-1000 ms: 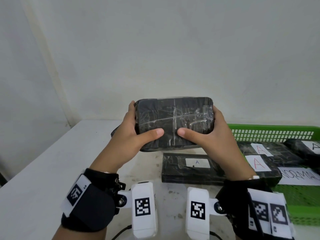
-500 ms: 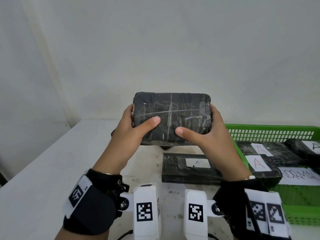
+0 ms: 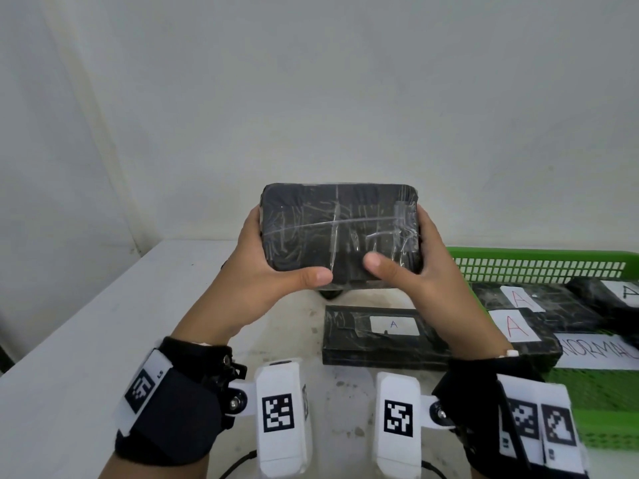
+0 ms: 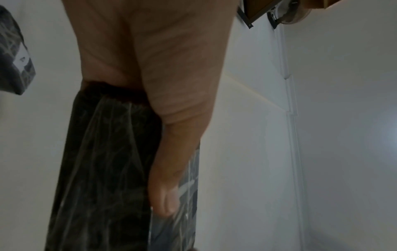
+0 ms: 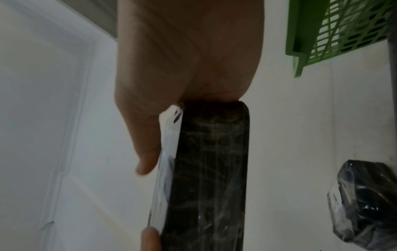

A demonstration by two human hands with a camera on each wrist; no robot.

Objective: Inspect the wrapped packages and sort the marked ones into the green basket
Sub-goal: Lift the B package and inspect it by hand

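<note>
Low in the head view, my left hand (image 3: pixel 273 271) and right hand (image 3: pixel 411 274) each clamp an end of the black, film-wrapped rectangular package (image 3: pixel 340 233), thumbs on its near face, raised mid-frame above the white counter (image 3: pixel 86 340). No label shows on this face; I judge this the inspection step, so next I'd turn it over. Behind, an A-labelled black package (image 3: pixel 377 335) lies on the counter; at right, the green plastic basket (image 3: pixel 539 267) holds other labelled ones.
</note>
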